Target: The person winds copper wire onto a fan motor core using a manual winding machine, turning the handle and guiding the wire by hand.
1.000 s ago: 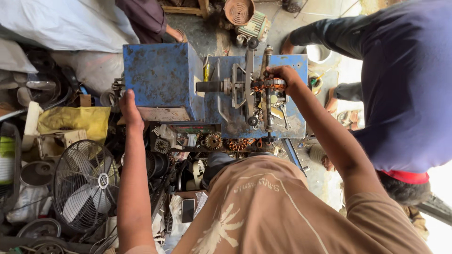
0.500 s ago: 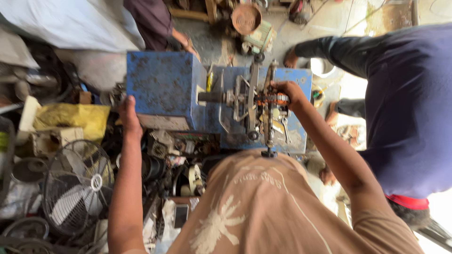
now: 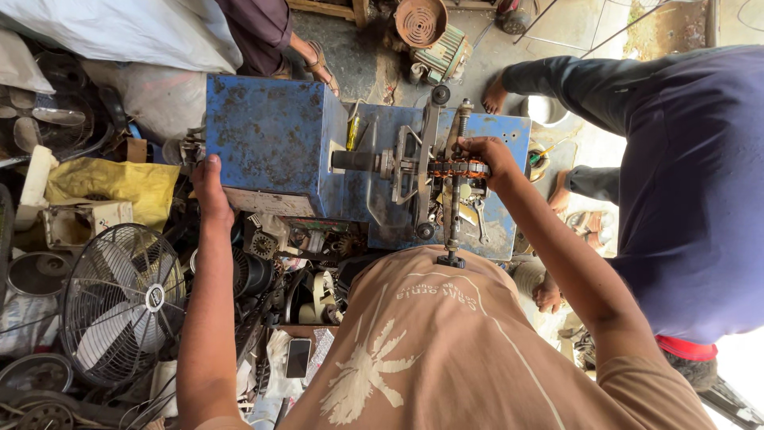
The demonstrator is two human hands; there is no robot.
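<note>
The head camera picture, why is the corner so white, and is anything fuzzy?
Head view: daylight washes the bottom right corner out to white beside the person in the dark blue shirt; the blue machine and right hand look sharp and evenly lit; edges bend a little, like a wide lens.

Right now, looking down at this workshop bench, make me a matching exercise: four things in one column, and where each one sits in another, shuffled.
Things:
1. left hand
2. right hand
3. fan
4. yellow bag

Places:
A. on the orange-wound part in the machine's clamp
B. at the left edge of the blue machine
C. low on the left, among scrap
D. left of the blue machine, above the fan

Pairs: 1-B, 2-A, 3-C, 4-D
</note>
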